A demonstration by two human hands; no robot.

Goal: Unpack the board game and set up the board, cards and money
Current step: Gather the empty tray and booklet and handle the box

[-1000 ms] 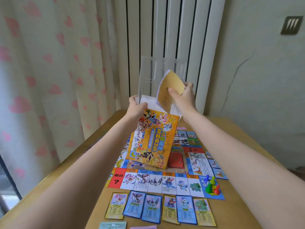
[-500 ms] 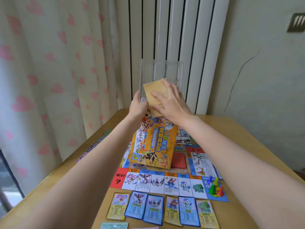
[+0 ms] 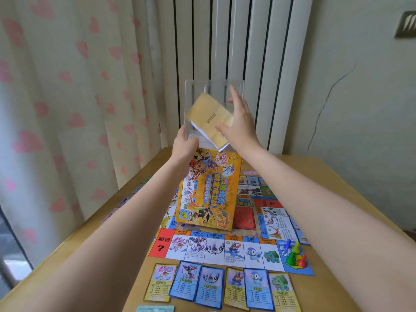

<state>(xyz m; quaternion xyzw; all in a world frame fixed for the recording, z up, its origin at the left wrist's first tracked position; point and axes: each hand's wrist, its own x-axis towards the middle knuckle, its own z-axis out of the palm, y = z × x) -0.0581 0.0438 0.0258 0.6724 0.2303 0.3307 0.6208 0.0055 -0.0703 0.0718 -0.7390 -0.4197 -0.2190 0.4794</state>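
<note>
**Folded sheet at the mouth of the clear box**

My right hand (image 3: 239, 127) is reaching up at the centre of the frame, fingers mostly straight and spread, thumb and palm pressing against a folded yellow sheet (image 3: 208, 113) with white paper showing under its lower edge. The sheet is tilting against the front of a clear plastic box (image 3: 213, 86) that I am holding up in front of the white slatted panel (image 3: 245, 41).

My left hand (image 3: 185, 146) is gripping the lower left corner of that clear box, fingers curling round its edge. Hanging just below both hands is the orange printed game cover (image 3: 207, 192), which seems to belong to the same box; I cannot tell exactly how it is attached.

Below that, the game board (image 3: 213, 246) is lying open on the wooden surface (image 3: 326, 176), with a red card stack (image 3: 244, 218) on its middle. The coloured pawns (image 3: 293, 253) are standing together on the blue corner square at the lower right of the board. Six property cards (image 3: 216, 287) are lying in a row just beside the board's near edge, some overlapping. A pale green banknote (image 3: 155, 309) is peeking in at the bottom edge of the frame. More cards (image 3: 126, 200) are lying along the left side of the surface, near the heart-print curtain (image 3: 67, 97).
</note>
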